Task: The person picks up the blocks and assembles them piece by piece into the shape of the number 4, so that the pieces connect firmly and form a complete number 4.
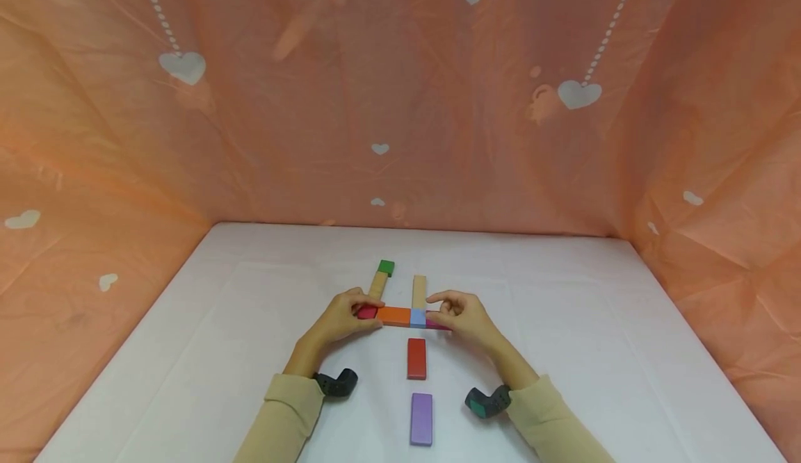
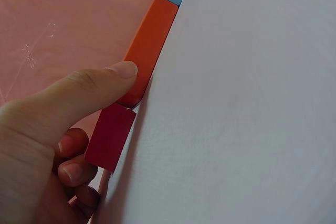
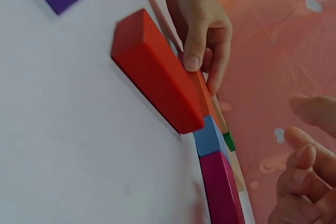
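Note:
A row of coloured blocks lies across the table: a dark pink block (image 2: 110, 137), an orange block (image 1: 394, 316), a light blue block (image 1: 418, 318) and a magenta block (image 3: 222, 187). My left hand (image 1: 343, 315) pinches the orange block near its left end, thumb on the near side and index finger on the far side. The other left fingers curl behind the dark pink block. Over the row's right end, my right hand (image 1: 468, 317) holds nothing. Its fingers (image 3: 302, 163) are loosely bent and apart from the blocks in the right wrist view.
One plain wooden block (image 1: 378, 285), with a green block (image 1: 386, 267) at its far end, extends behind the row's left side. Another wooden block (image 1: 420, 290) stretches behind the light blue one. Nearer lie a red block (image 1: 416, 359) and a purple block (image 1: 421, 419).

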Demonstrator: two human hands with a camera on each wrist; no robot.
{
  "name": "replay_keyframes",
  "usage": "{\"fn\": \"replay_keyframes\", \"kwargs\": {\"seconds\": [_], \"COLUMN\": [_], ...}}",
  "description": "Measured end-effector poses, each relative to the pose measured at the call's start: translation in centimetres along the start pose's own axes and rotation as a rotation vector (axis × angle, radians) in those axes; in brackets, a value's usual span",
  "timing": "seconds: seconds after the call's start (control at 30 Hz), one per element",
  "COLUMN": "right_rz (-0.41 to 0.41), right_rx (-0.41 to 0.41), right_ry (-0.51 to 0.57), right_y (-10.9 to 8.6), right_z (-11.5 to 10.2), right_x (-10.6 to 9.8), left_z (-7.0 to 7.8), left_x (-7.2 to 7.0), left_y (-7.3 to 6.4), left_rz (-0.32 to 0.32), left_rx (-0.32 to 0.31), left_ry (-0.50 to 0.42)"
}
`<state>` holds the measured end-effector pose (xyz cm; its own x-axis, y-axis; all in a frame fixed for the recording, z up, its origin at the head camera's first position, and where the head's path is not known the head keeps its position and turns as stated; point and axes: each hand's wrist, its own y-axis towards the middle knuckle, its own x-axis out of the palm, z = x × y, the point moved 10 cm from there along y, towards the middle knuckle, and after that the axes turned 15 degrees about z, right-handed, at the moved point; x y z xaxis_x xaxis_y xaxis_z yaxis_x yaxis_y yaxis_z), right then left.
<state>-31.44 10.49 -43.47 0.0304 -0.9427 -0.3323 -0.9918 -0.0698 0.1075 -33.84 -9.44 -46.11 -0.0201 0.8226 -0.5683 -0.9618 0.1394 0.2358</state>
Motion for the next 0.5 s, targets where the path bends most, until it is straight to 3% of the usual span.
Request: {"fn": "replay_keyframes", "kwargs": {"seconds": [0.5], "right_rz": [-0.128], "right_rx": [-0.004], "right_ry": [0.049], "right_y": [-2.5], "right_z": [-0.2], "right_x": [1.1], "left_z": [0.0], "left_x": [-0.1], "left_y": [0.0], "left_rz": [-0.005], "left_rx": [0.007], "left_ry": [0.01]}}
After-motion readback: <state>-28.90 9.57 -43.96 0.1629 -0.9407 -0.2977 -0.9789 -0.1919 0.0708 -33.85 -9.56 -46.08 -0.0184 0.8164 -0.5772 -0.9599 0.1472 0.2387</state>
